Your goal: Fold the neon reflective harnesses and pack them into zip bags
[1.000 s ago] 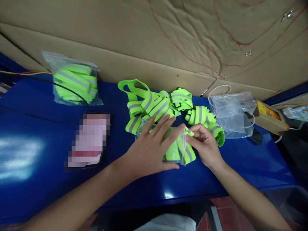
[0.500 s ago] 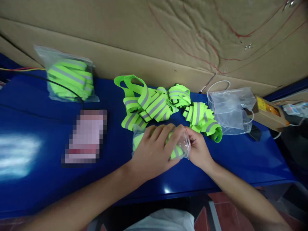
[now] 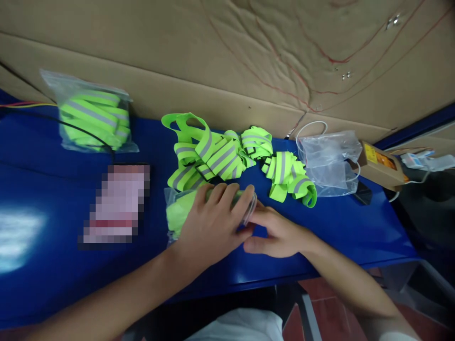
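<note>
A clear plastic bag [image 3: 175, 213] with neon-green reflective straps inside lies just above the front part of the table. Over it, my left hand [image 3: 211, 225] curls its fingers and thumb around the bag near its mouth. My right hand [image 3: 279, 234] is at the mouth's right side, its thumb spread away from its fingers. Those fingertips touch or nearly touch the bag's edge and are partly hidden. Just behind the hands lie loose green straps with grey stripes [image 3: 223, 158], a small bundle [image 3: 256, 142] and another strap bundle [image 3: 287, 173].
A filled zip bag of green straps [image 3: 94, 121] leans at the back left, near a pixelated phone-like object [image 3: 119, 203]. Flat clear bags [image 3: 329, 163], a white cable and a cardboard box [image 3: 380, 163] are at right. Cardboard backs the blue table [image 3: 337, 222].
The bag and my left hand have shifted left. My right hand has turned, its thumb now spread from the fingers where before it pinched the bag's edge. The view has moved slightly.
</note>
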`<state>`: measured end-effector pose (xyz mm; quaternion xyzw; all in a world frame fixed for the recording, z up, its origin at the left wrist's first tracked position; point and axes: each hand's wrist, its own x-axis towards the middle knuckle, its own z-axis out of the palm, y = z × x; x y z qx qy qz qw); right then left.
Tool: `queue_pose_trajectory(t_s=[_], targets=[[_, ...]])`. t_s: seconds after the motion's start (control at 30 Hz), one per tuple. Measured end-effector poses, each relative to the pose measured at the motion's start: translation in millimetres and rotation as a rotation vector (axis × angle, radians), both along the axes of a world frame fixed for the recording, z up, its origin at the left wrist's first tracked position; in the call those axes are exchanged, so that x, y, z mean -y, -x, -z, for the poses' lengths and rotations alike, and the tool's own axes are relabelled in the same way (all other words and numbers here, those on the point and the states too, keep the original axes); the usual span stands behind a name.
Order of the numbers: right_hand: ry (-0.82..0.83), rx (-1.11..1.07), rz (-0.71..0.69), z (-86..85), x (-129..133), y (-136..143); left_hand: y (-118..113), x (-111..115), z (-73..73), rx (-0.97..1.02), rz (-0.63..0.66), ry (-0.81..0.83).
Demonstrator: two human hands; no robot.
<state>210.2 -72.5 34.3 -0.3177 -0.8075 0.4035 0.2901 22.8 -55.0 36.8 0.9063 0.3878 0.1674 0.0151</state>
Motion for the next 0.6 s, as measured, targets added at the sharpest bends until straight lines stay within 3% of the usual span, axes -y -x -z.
queue_pose_trajectory(t_s=[0.13,0.2,0.3,0.4,0.5,0.6], targets=[[-0.045,-0.053,0.23,0.4,-3.2,-7.7,0.9,-2.4,-17.8,0.049,-0.08,0.191],[-0.048,-0.085,0.323,-0.6,-2.3,-15.4,9.1,-13.2,-29.3,0.114,-0.076,0.403],[0.019,-0.094,0.346,-2.1,2.0,-22.0,24.9,-37.4,-35.9,0.264,-0.096,0.772],[-0.039,0.01,0.302,-3.1,8.0,-20.1,35.1,-57.6,-24.9,0.381,-0.062,1.06],[-0.131,0.079,0.263,-3.9,10.9,-17.4,36.5,-62.4,-8.0,0.52,0.044,1.352],[-0.125,0.026,0.315,-4.1,8.2,-20.1,34.3,-54.6,4.2,0.817,0.048,1.427]])
